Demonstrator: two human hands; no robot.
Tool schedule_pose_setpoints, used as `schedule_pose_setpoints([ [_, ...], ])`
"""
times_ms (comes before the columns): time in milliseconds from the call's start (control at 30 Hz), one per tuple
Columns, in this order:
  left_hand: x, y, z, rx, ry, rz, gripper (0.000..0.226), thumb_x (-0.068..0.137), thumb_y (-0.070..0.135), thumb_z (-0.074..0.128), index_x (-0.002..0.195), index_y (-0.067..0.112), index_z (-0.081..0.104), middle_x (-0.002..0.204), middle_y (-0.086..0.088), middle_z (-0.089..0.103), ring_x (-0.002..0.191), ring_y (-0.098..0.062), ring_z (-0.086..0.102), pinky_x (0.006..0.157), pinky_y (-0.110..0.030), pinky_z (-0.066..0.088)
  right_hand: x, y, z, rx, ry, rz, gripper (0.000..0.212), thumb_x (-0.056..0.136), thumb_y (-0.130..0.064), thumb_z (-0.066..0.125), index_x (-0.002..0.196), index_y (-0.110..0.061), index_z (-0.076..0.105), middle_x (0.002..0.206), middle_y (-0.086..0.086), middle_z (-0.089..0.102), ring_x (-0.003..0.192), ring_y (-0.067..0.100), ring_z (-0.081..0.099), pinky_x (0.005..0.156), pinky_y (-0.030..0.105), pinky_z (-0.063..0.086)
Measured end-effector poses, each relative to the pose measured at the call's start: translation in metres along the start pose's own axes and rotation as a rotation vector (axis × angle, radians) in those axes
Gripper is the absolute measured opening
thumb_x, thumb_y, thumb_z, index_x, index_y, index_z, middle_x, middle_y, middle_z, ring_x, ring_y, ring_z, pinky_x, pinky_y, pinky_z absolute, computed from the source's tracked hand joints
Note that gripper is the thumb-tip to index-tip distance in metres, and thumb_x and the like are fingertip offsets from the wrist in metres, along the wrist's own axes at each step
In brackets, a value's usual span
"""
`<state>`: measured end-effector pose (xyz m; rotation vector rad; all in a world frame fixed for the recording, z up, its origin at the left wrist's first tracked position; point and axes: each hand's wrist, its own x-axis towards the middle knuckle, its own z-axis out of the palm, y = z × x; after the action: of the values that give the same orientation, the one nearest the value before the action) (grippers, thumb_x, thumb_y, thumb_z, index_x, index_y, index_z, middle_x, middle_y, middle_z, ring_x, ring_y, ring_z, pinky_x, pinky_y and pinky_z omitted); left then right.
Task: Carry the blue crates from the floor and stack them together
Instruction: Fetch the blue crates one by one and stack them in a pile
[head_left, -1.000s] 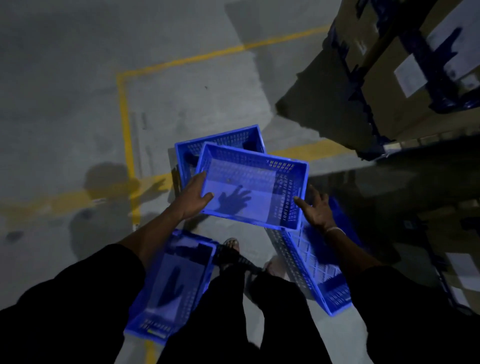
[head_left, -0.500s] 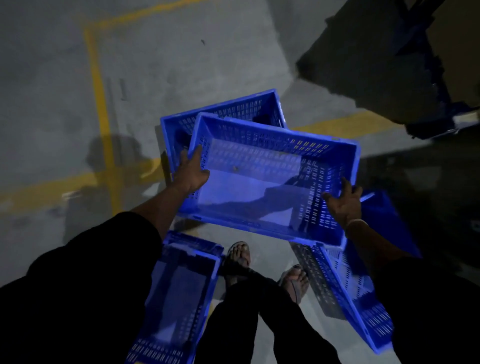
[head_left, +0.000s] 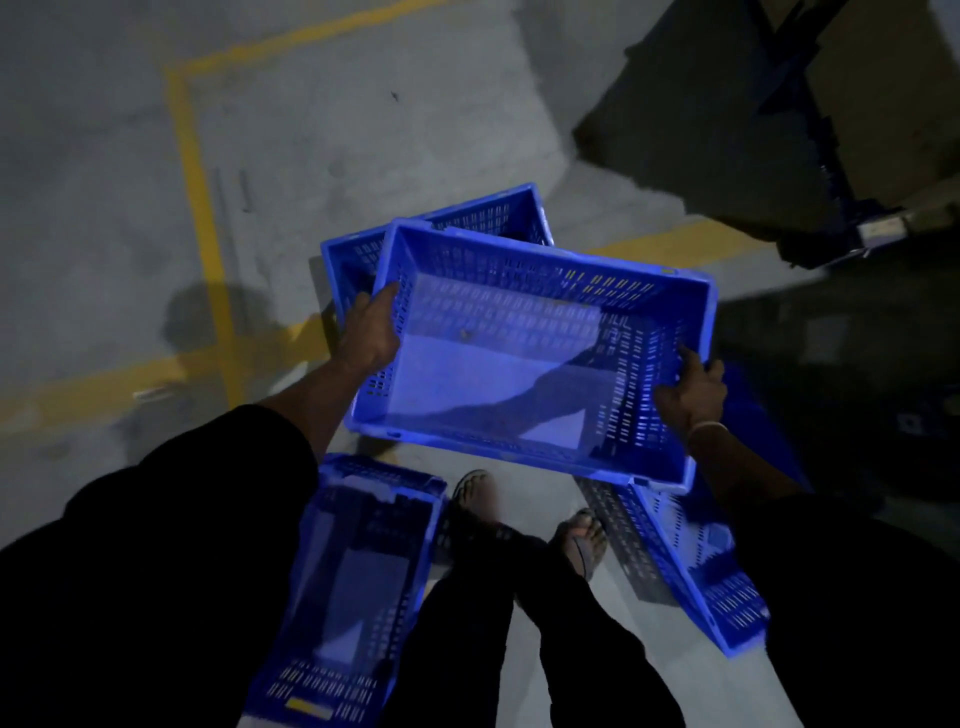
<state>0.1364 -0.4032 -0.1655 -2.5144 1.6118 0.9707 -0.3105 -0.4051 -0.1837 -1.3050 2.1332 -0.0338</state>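
Crate (head_left: 498, 374), raised above three floor crates: my left hand (head_left: 370, 338) grips its left wall, my right hand (head_left: 691, 392) its right wall.

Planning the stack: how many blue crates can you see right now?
4: held crate in both hands; one on the floor behind it; one at lower left; one at lower right. More may be hidden.

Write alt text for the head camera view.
A person's left hand and right hand grip opposite ends of an empty blue crate held above another crate on the floor; two more crates flank their sandalled feet.
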Motion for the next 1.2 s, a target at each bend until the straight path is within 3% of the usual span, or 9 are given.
schedule_pose_setpoints([
  [133,-0.036,0.018,-0.048,0.042,-0.039,0.100,0.080,0.088,0.003,0.060,0.159,0.020,0.028,0.133,-0.030,0.043,0.116,-0.052,0.053,0.094,-0.053,0.048,-0.044,-0.009,-0.058,0.000,-0.024,0.009,0.077,0.069,-0.027,0.051,0.145,-0.029,0.042,0.148,0.020,0.028,0.116,0.049,0.046,0.098,0.051,0.046],
  [300,-0.095,0.059,-0.115,0.134,-0.072,0.177,0.079,0.092,0.012,0.053,0.161,0.027,0.018,0.146,-0.026,0.037,0.117,-0.051,0.055,0.093,-0.053,0.049,-0.102,-0.001,-0.132,0.037,0.030,-0.051,0.070,0.077,-0.003,0.060,0.144,-0.021,0.048,0.135,0.022,0.037,0.105,0.046,0.055,0.096,0.050,0.049],
  [567,-0.191,0.113,-0.184,0.249,-0.101,0.392,0.080,0.097,0.015,0.049,0.163,0.028,0.006,0.157,-0.025,0.022,0.111,-0.052,0.057,0.080,-0.051,0.049,-0.222,0.031,-0.237,0.113,0.162,-0.044,0.068,0.079,0.004,0.052,0.144,-0.015,0.047,0.129,0.025,0.041,0.106,0.044,0.056,0.098,0.042,0.045],
  [700,-0.223,0.137,-0.188,0.262,-0.104,0.544,0.080,0.099,0.016,0.049,0.163,0.028,0.002,0.156,-0.023,0.021,0.103,-0.050,0.058,0.078,-0.051,0.050,-0.274,0.066,-0.258,0.165,0.241,0.045,0.064,0.085,0.002,0.050,0.145,-0.019,0.047,0.132,0.022,0.042,0.107,0.041,0.056,0.097,0.037,0.044],
  [767,-0.237,0.152,-0.187,0.283,-0.111,0.600,0.080,0.099,0.015,0.048,0.163,0.029,0.002,0.157,-0.024,0.021,0.107,-0.051,0.057,0.082,-0.050,0.050,-0.299,0.085,-0.262,0.194,0.269,0.095,0.062,0.087,0.001,0.051,0.145,-0.019,0.046,0.132,0.021,0.041,0.109,0.042,0.055,0.098,0.037,0.042],
  [867,-0.261,0.181,-0.181,0.297,-0.051,0.657,0.074,0.099,0.010,0.046,0.162,0.027,0.011,0.148,-0.031,0.037,0.118,-0.050,0.054,0.089,-0.046,0.047,-0.342,0.114,-0.263,0.235,0.334,0.144,0.058,0.089,-0.003,0.052,0.145,-0.017,0.046,0.132,0.020,0.042,0.109,0.042,0.055,0.100,0.038,0.042],
  [967,-0.287,0.206,-0.169,0.288,-0.076,0.729,0.071,0.101,0.011,0.046,0.162,0.029,0.014,0.150,-0.031,0.036,0.124,-0.048,0.051,0.096,-0.049,0.047,-0.386,0.147,-0.260,0.289,0.394,0.208,0.058,0.090,-0.001,0.049,0.146,-0.016,0.046,0.135,0.020,0.041,0.112,0.041,0.053,0.101,0.039,0.041],
  [1200,-0.350,0.259,-0.117,0.285,-0.173,0.984,0.065,0.099,0.014,0.045,0.160,0.018,0.024,0.129,-0.025,0.040,0.097,-0.047,0.056,0.083,-0.055,0.051,-0.494,0.242,-0.252,0.356,0.486,0.382,0.060,0.090,0.002,0.044,0.147,-0.015,0.042,0.135,0.022,0.039,0.110,0.045,0.050,0.095,0.046,0.042],
])
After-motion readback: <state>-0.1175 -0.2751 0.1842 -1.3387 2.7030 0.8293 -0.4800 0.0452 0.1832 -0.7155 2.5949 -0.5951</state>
